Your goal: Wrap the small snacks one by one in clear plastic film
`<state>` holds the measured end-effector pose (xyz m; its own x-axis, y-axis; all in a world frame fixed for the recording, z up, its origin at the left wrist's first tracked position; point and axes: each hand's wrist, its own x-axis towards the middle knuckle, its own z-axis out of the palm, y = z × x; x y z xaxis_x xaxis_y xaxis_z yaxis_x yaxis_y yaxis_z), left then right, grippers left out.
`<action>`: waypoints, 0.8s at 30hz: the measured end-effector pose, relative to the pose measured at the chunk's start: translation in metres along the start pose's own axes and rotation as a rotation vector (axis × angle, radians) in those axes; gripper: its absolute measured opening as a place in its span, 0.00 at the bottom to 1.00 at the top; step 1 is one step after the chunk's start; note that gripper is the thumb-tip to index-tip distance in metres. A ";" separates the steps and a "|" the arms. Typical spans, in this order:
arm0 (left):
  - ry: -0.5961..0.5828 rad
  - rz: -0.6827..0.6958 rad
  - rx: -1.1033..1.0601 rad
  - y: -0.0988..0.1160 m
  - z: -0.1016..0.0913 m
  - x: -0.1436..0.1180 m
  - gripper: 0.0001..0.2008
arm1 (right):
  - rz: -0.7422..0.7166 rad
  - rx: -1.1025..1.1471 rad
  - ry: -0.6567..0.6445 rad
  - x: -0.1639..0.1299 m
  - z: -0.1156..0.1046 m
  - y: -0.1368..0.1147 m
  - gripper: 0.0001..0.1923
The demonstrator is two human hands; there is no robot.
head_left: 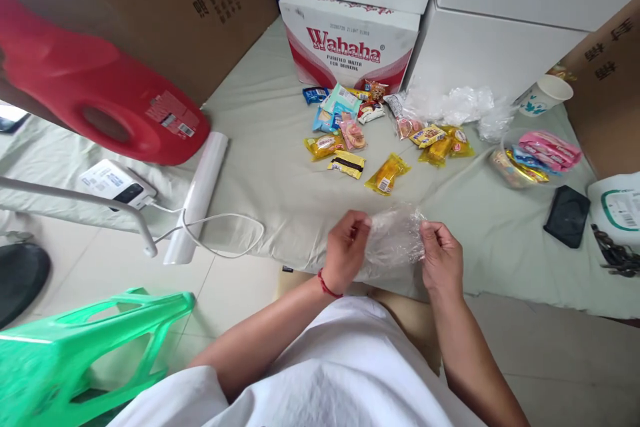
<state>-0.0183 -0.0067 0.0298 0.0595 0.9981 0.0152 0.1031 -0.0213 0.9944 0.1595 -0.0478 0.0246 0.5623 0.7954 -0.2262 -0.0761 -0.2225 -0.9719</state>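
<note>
Left hand (346, 251) and right hand (441, 255) are pinching a clear bag (394, 237) between closed fingers at the bed's (280, 173) near edge, snacks (385, 173) lying beyond.

Both hands raised before torso: left (345, 250) pinching, right (440, 255) pinching, forearms converging.

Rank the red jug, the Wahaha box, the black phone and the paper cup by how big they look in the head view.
1. red jug, though nearest the camera
2. Wahaha box
3. black phone
4. paper cup, close to the phone
</note>
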 end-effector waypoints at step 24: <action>0.179 -0.437 -0.504 0.006 -0.025 0.021 0.13 | -0.311 -0.481 -0.449 -0.007 -0.020 -0.027 0.17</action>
<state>-0.0412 0.0159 0.0386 -0.0514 0.9040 -0.4243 -0.3967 0.3715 0.8394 0.1742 -0.0582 0.0540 0.0986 0.9939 -0.0490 0.4606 -0.0893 -0.8831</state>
